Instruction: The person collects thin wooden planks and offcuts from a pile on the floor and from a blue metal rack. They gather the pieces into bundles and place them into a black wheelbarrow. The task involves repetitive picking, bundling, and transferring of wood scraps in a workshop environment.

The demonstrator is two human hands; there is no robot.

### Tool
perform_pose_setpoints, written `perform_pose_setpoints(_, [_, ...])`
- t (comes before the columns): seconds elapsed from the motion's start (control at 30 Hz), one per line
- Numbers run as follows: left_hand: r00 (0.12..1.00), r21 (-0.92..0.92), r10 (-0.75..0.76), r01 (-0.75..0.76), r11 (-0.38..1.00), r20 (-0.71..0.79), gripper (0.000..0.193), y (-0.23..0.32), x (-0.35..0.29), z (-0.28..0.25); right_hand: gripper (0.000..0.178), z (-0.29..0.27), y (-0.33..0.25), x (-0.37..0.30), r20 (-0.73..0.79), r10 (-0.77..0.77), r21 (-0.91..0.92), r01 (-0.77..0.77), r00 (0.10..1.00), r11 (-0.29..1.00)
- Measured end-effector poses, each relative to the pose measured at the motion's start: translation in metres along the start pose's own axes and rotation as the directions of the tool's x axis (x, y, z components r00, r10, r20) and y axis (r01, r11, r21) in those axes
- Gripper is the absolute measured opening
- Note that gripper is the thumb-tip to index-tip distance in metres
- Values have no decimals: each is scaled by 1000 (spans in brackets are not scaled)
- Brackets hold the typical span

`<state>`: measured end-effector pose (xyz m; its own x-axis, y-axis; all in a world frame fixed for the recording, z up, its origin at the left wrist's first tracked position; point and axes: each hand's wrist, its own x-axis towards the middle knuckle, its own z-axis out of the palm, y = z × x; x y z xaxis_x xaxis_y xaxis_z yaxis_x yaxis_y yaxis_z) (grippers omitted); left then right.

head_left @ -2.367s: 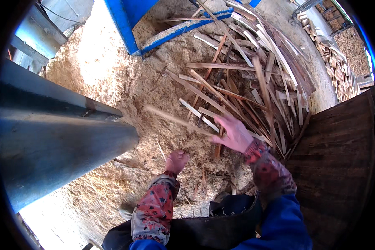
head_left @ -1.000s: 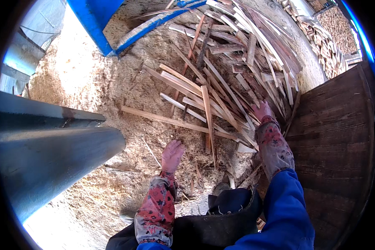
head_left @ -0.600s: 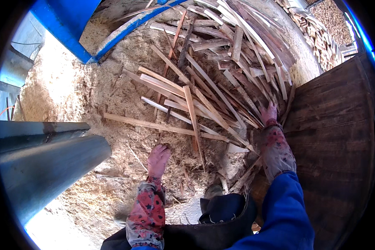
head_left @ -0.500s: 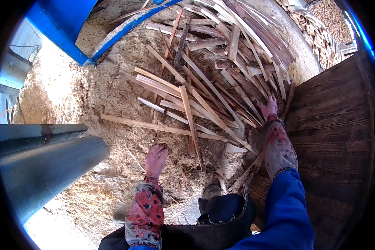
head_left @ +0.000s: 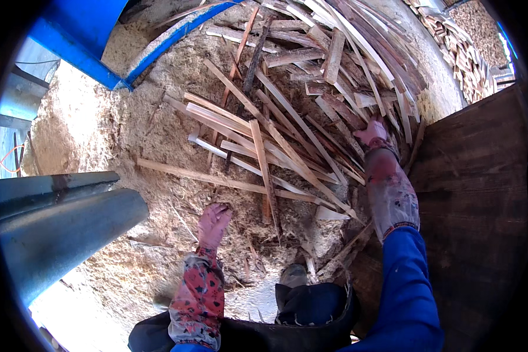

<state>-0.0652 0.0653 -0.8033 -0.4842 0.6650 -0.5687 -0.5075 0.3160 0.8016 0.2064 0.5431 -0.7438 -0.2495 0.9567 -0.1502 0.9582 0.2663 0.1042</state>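
My right hand (head_left: 372,132) reaches to the right end of a heap of wooden strips (head_left: 293,152). Its thumb stands apart from the fingers, and the fingertips rest at a bark-edged strip (head_left: 345,111); no strip is visibly gripped. Lower down and to the left, my left hand (head_left: 215,224) hovers over the sawdust, fingers loosely extended, nothing seen in it. Nearest to it lies a long pale strip (head_left: 217,180). A short slanting strip (head_left: 264,170) crosses several others. Both forearms wear patterned sleeve covers.
On the right a dark wooden board (head_left: 469,193) rises beside my arm. A grey metal chute (head_left: 70,220) juts in from the left, and a blue metal frame (head_left: 79,53) stands at upper left. Sawdust (head_left: 94,135) covers the ground. Stacked wood (head_left: 452,53) appears far right.
My right hand has moved slightly farther away along the heap, its thumb now out to the left. The left hand stays nearly in place, and the whole view has shifted a little.
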Motion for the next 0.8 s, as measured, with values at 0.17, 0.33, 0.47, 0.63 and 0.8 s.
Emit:
perform_pose_setpoints(0.17, [1000,50,-13,14,999,-17,55,7,-2,3,75,9,-3,21,110,-9,-93,20,994,995])
perform_pose_setpoints(0.33, [999,3,-8,9,1000,-38,54,4,-3,4,57,2,-12,10,74,0,23,-2,997,1000])
perform_pose_setpoints(0.47, [1000,11,25,-25,1000,-11,55,-5,0,0,47,-8,-10,13,65,-7,-22,8,998,1000])
perform_pose_setpoints(0.63, [1000,58,4,-4,998,-4,56,8,-1,5,40,2,-25,-59,-65,-450,7,451,891,892])
perform_pose_setpoints(0.8, [999,-26,-35,34,999,-41,58,6,-7,1,50,-67,-147,-162,365,-485,203,440,795,874])
